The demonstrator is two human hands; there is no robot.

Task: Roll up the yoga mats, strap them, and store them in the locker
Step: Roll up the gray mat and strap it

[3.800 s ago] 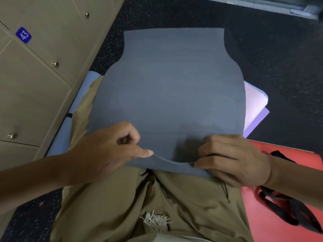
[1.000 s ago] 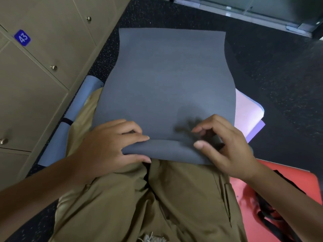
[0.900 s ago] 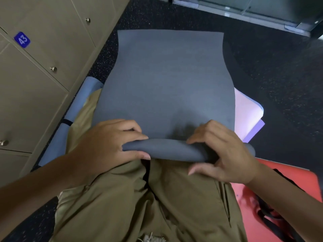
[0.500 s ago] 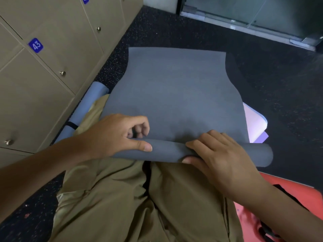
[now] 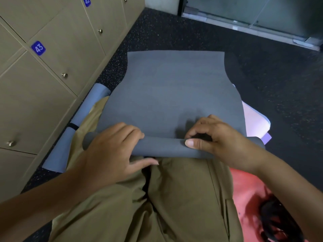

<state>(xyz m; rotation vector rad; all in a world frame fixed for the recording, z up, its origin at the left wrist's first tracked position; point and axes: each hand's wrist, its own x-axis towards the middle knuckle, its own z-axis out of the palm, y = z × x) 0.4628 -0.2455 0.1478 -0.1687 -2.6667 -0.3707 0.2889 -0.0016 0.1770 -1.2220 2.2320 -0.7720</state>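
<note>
Gray mat point(image 5: 173, 95) on the dark speckled floor point(image 5: 262, 81), near end rolled up.
The flat, soft mat curls into a thin tube at the knees; left hand point(image 5: 111, 151) wraps it, right hand point(image 5: 220, 142) pinches it.

We see the dark grey foam yoga mat point(image 5: 174, 95) spread on the black speckled floor point(image 5: 262, 70) ahead of us, its near end wound into a roll across our knees in olive trousers point(image 5: 174, 198). Our left hand point(image 5: 111, 151) lies over the roll's left part, our right hand point(image 5: 220, 142) on its right part. Left of the mat, a rolled light blue mat point(image 5: 70, 142) with a black strap lies along the foot of the beige lockers point(image 5: 43, 84). A pale lilac mat point(image 5: 255, 123) shows from under the grey mat's right edge. A red mat point(image 5: 248, 193) lies by our right leg, black straps point(image 5: 274, 222) on it.
</note>
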